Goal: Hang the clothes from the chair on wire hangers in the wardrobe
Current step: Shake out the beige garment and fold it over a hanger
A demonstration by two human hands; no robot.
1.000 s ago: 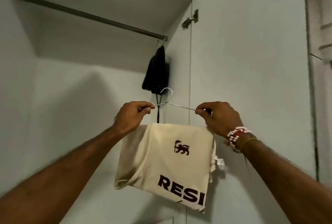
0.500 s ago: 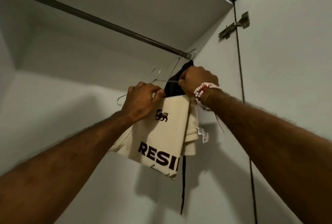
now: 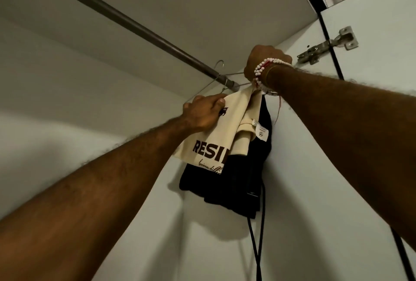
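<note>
A cream T-shirt [image 3: 209, 145] with dark "RESI" lettering is draped over a wire hanger [image 3: 217, 78]. The hanger's hook curls up just behind the grey wardrobe rail [image 3: 135, 25], near the rail's right end. My left hand [image 3: 203, 113] pinches the hanger's left arm together with the shirt's top edge. My right hand [image 3: 266, 62], with bead bracelets on the wrist, grips the hanger's right arm close to the side wall. Behind the cream shirt a black garment [image 3: 238, 181] hangs from the same end of the rail.
A black cord [image 3: 258, 235] dangles below the black garment. The wardrobe's side wall and its door hinge [image 3: 326, 46] lie just right of my right hand. The rail runs bare to the upper left under the top shelf.
Both hands have lifted the hanger with the cream shirt up and rightward to the rail's right end. The hook now sits at the rail, next to the black garment.
</note>
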